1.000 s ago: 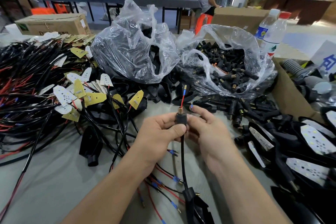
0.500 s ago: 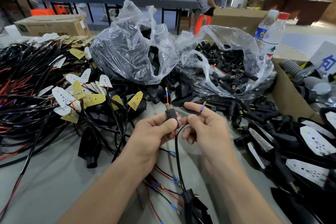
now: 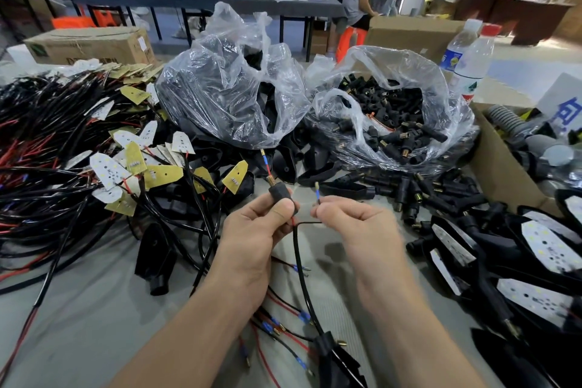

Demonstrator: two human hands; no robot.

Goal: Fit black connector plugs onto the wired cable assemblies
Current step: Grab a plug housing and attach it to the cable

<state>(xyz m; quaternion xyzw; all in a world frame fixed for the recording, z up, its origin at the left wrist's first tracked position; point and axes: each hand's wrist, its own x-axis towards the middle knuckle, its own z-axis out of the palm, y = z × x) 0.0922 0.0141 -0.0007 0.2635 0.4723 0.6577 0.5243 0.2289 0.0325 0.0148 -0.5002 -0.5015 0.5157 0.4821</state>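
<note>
Now the left hand is curled closed, thumb and forefinger pinching a short black rubber connector plug just above the middle of the view. The right hand, at 3 o'clock of the left with a clear gap between them, is also curled, and its fingertips pinch a thin black wire tipped with a blue sleeve and brass terminal. That tip stands nearly upright and points to 12 o'clock.

The plug tilts slightly toward 11 o'clock. A brass collar shows at its top, and a red wire with its own blue-sleeved terminal sticks out through it. Below the thumb, a black sheathed cable hangs toward 6 o'clock, down to the grey cloth-covered table. The black wire bends off from it sideways to the right hand.

Half a second earlier the hands were almost touching, with the right-hand fingers close beside the plug. Since then the right hand has drawn off toward 3 o'clock, and the plug has risen a little.

At 1 o'clock lies an open clear plastic bag of loose black plugs. At 9 o'clock lies a heap of black and red wired assemblies.
</note>
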